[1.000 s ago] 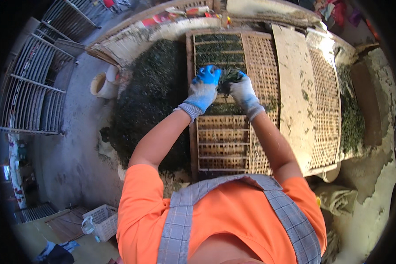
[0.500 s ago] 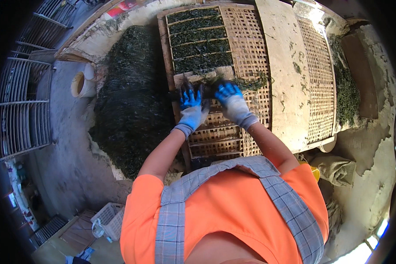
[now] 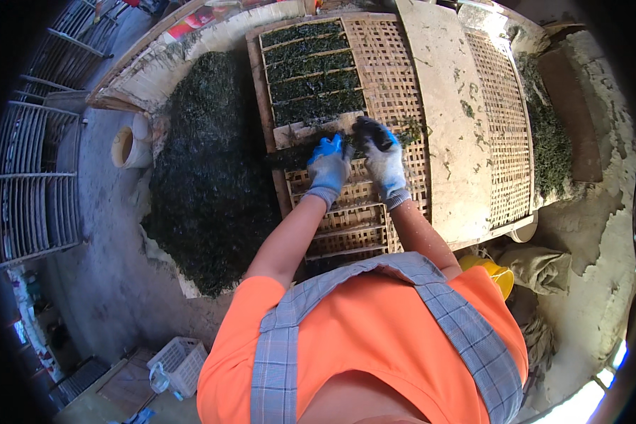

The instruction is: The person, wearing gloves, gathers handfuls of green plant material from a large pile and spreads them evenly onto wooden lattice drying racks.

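Note:
My left hand (image 3: 328, 166), in a grey and blue work glove, has its fingers curled into dark green strands (image 3: 298, 157) lying across the slatted wooden frame (image 3: 332, 189). Close on its right, my right hand (image 3: 384, 159), in a matching glove, is bent over more of the same strands, its fingertips dark and partly hidden. Just beyond the fingers a pale wooden strip (image 3: 311, 131) lies across the frame. Past it, several compartments hold flat layers of dark green strands (image 3: 311, 86). The nearer compartments show bare woven lattice.
A large dark heap of green strands (image 3: 212, 177) lies on the left. To the right are a pale board (image 3: 449, 120), another woven rack (image 3: 500, 127) and a further green pile (image 3: 552, 145). A bucket (image 3: 131, 147), white crate (image 3: 180, 364) and yellow container (image 3: 491, 274) stand around.
My left hand has moved right, closer to my right hand. The right hand has turned inward, its fingers bending over the strands beside the pale strip.

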Demonstrator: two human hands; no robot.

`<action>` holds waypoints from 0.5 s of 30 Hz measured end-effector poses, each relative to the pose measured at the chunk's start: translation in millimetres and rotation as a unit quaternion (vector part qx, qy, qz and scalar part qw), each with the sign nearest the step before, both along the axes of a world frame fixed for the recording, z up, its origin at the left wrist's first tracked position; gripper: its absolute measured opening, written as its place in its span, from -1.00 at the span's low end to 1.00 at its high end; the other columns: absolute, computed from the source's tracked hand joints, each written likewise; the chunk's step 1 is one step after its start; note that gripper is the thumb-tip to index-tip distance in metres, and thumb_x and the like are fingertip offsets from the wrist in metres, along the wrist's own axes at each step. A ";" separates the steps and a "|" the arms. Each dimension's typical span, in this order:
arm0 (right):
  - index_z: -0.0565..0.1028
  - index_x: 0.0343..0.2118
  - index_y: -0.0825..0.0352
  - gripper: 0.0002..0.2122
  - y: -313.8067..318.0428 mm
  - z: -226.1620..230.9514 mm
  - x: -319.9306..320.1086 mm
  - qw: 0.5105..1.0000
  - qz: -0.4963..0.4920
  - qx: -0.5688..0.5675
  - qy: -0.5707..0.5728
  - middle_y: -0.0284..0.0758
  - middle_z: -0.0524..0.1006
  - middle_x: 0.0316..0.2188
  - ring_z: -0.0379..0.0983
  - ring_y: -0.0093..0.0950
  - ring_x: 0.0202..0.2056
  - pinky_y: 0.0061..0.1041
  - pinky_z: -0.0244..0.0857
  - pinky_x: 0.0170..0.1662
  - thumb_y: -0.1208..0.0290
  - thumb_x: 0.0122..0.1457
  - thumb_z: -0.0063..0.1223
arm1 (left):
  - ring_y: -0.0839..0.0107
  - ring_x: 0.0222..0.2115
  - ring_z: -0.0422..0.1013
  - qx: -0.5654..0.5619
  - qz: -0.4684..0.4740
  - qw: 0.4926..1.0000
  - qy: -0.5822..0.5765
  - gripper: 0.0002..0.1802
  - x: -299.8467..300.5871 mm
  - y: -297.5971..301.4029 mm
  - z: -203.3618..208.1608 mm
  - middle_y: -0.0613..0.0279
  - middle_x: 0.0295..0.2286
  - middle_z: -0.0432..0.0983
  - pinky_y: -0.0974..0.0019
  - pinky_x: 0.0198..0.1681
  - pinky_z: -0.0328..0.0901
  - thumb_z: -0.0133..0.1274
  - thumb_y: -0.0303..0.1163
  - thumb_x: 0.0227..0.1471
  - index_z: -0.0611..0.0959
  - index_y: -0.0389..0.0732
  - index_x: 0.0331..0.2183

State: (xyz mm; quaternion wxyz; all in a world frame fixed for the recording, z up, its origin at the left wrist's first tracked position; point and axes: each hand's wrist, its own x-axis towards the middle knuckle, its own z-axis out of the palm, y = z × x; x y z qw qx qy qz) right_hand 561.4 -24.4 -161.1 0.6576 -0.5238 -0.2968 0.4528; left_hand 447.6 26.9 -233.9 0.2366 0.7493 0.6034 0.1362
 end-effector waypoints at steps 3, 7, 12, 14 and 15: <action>0.49 -0.06 0.45 -0.76 7.3 -59.4 24.7 0.995 0.053 -0.073 0.034 -0.27 0.60 -0.18 0.53 -0.51 -0.19 -0.52 0.41 -0.07 0.67 0.21 -0.08 | -0.05 -0.25 0.50 -0.034 -0.043 0.992 -0.117 -0.71 5.2 12.9 21.8 -0.08 -0.31 0.57 0.04 -0.15 0.39 0.02 -0.50 -0.06 0.63 -0.12 -0.21; 0.52 -0.14 0.47 -0.78 11.9 -59.3 34.3 0.988 0.068 -0.089 0.109 -0.25 0.61 -0.22 0.57 -0.44 -0.27 -0.47 0.45 -0.13 0.68 0.18 -0.08 | 0.40 -0.42 0.47 0.124 0.098 0.867 -0.472 -0.84 -87.3 73.4 24.7 0.24 -0.44 0.59 0.27 -0.23 0.38 0.03 -0.56 -0.01 0.68 -0.17 -0.37; 0.52 -0.08 0.38 -0.76 2.5 -64.6 21.6 0.958 -0.090 -0.097 -0.254 -0.27 0.60 -0.17 0.53 -0.47 -0.17 -0.51 0.41 -0.04 0.63 0.18 -0.01 | 0.30 -0.33 0.46 0.216 0.354 0.873 -0.259 -0.81 -268.7 130.3 40.0 0.13 -0.37 0.59 0.27 -0.21 0.33 0.07 -0.48 0.01 0.66 -0.27 -0.27; 0.49 -0.05 0.27 -0.67 -9.7 -58.8 11.0 0.908 -0.016 -0.134 -0.396 -0.19 0.54 -0.10 0.48 -0.37 -0.08 -0.43 0.44 -0.02 0.59 0.08 0.04 | 0.24 -0.22 0.46 0.236 0.399 0.885 -0.052 -0.75 -228.3 105.8 65.5 0.07 -0.28 0.56 0.23 -0.16 0.32 0.08 -0.46 0.02 0.62 -0.29 -0.20; 0.48 -0.03 0.20 -0.61 -13.8 -69.7 6.7 0.841 0.039 -0.123 -0.525 -0.13 0.50 -0.05 0.45 -0.32 -0.02 -0.35 0.45 -0.02 0.55 0.01 0.10 | 0.26 -0.19 0.45 0.265 0.380 0.881 -0.097 -0.73 -208.2 94.1 66.6 0.06 -0.23 0.55 0.25 -0.11 0.32 0.07 -0.45 0.05 0.61 -0.27 -0.16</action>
